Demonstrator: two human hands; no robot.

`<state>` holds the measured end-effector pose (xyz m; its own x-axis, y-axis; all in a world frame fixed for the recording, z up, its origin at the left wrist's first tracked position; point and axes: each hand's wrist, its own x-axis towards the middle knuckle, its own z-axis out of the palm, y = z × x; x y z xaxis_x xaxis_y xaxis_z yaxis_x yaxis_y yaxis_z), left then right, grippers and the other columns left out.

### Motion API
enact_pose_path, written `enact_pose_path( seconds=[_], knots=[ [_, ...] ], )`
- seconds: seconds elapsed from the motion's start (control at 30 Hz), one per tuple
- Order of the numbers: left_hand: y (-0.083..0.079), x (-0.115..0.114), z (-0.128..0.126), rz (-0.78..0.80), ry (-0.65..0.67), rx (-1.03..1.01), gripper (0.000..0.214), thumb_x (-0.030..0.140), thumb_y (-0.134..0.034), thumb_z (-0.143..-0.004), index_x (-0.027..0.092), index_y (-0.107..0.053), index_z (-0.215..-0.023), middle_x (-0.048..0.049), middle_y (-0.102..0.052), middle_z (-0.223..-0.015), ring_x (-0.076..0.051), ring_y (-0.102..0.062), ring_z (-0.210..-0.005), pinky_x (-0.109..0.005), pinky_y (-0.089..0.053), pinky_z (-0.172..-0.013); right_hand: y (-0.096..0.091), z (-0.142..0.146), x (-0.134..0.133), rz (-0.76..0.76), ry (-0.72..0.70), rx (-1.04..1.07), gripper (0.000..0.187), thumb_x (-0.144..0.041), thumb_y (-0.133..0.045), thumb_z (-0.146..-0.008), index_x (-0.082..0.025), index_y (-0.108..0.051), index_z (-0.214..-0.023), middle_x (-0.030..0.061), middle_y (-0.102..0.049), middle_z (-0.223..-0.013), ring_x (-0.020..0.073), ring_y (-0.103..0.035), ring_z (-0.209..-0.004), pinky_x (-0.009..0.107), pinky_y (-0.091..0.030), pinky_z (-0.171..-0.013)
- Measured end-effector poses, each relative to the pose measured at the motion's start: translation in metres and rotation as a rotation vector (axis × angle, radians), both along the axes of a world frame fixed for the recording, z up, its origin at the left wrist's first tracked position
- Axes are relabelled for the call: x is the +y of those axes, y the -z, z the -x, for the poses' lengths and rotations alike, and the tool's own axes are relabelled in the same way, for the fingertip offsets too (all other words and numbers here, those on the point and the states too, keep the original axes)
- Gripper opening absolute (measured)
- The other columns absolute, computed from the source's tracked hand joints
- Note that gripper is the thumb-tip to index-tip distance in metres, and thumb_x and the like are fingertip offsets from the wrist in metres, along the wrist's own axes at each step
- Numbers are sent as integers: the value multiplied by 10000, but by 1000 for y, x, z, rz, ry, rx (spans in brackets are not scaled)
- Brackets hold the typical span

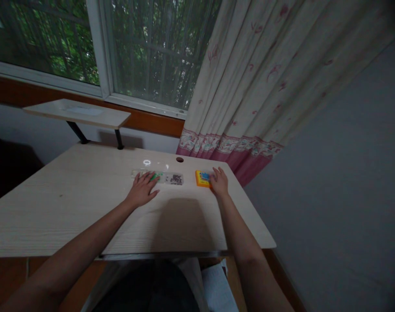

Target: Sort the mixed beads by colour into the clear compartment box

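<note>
My left hand (142,190) lies with fingers spread over the left part of a row of clear plastic boxes. One clear box (175,179) at the right end of the row holds small dark pieces; beside it, green pieces (157,176) show partly from under my fingers. Over on the right, my right hand (220,181) rests at the right side of a flat yellow-orange box (203,178) with a blue middle. Its fingers are stretched out and hide that side of the box. Whether either hand grips anything does not show; both look laid on top.
The pale wooden desk (86,208) has a round cable hole (180,160) near its back edge. A raised shelf (80,112) on black legs stands at the back left. Behind are a window (158,52) and a patterned curtain (246,86); a wall (340,173) rises at right.
</note>
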<state>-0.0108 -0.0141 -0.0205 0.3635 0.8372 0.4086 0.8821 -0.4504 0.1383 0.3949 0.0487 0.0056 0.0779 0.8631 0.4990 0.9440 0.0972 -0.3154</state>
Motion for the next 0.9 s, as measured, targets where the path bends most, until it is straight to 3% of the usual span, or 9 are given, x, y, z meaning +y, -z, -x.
enact_pose_path(
  seconds=[0.03,0.1,0.2,0.27,0.37,0.5,0.67,0.77,0.9],
  knots=[
    [0,0,0,-1,4,2,594,531,-468,-916,294,-434,-1460,-80,-375,-1554,-301,-285,-1452,-551,-120,-1198,-7,12,-3,-15,-29,-30,524,-473,-429,-933,-200,-547,-1364,127,-413,-1520,305,-312,-1439,550,-217,-1179],
    [-1,0,0,-4,7,8,592,534,-459,-919,289,-437,-1458,-80,-376,-1554,-300,-279,-1454,-551,-124,-1196,-18,42,-6,20,-227,-130,471,-484,-500,-918,-243,-598,-1311,88,-448,-1503,287,-263,-1463,529,-140,-1204],
    [-1,-1,1,-2,6,6,590,528,-466,-917,298,-430,-1460,-77,-380,-1552,-302,-283,-1451,-554,-137,-1189,-23,91,-3,186,-576,-233,556,-510,-550,-905,-231,-530,-1385,100,-463,-1496,239,-368,-1412,416,-250,-1180],
    [-2,-1,1,-7,9,-1,593,517,-471,-917,304,-416,-1468,-73,-373,-1556,-301,-305,-1440,-543,-159,-1186,-21,116,0,261,-619,-250,663,-540,-597,-874,-214,-467,-1437,124,-467,-1489,259,-398,-1393,420,-287,-1158],
    [-4,-3,2,-25,14,-13,607,506,-487,-910,281,-416,-1469,-75,-335,-1574,-303,-329,-1420,-503,-223,-1177,-18,132,2,325,-602,-240,716,-552,-676,-812,-178,-510,-1400,150,-583,-1353,282,-527,-1261,412,-379,-1087],
    [-8,-5,2,-69,-52,-65,576,499,-515,-893,258,-481,-1415,-72,-305,-1586,-325,-287,-1435,-503,-234,-1178,-31,113,1,241,-583,-138,702,-507,-723,-774,-184,-544,-1372,131,-601,-1303,271,-551,-1211,389,-407,-1066],
    [-4,0,5,-104,-292,-270,612,507,-547,-874,199,-479,-1398,-141,-249,-1593,-375,-266,-1436,-558,-236,-1165,-61,48,3,152,-461,75,630,-373,-704,-785,-194,-541,-1366,117,-552,-1360,254,-510,-1271,402,-376,-1119],
    [2,6,7,-98,-295,-352,640,505,-571,-861,151,-481,-1387,-189,-227,-1583,-378,-294,-1422,-528,-292,-1151,-68,17,0,179,-354,203,589,-336,-724,-745,-192,-587,-1299,112,-575,-1309,264,-553,-1214,440,-422,-1090],
    [7,10,10,-123,-279,-381,624,478,-594,-850,133,-503,-1362,-201,-240,-1566,-364,-275,-1434,-506,-289,-1167,-67,5,-14,182,-258,270,498,-252,-736,-723,-209,-644,-1210,122,-600,-1256,286,-609,-1129,479,-473,-1045]
  ],
)
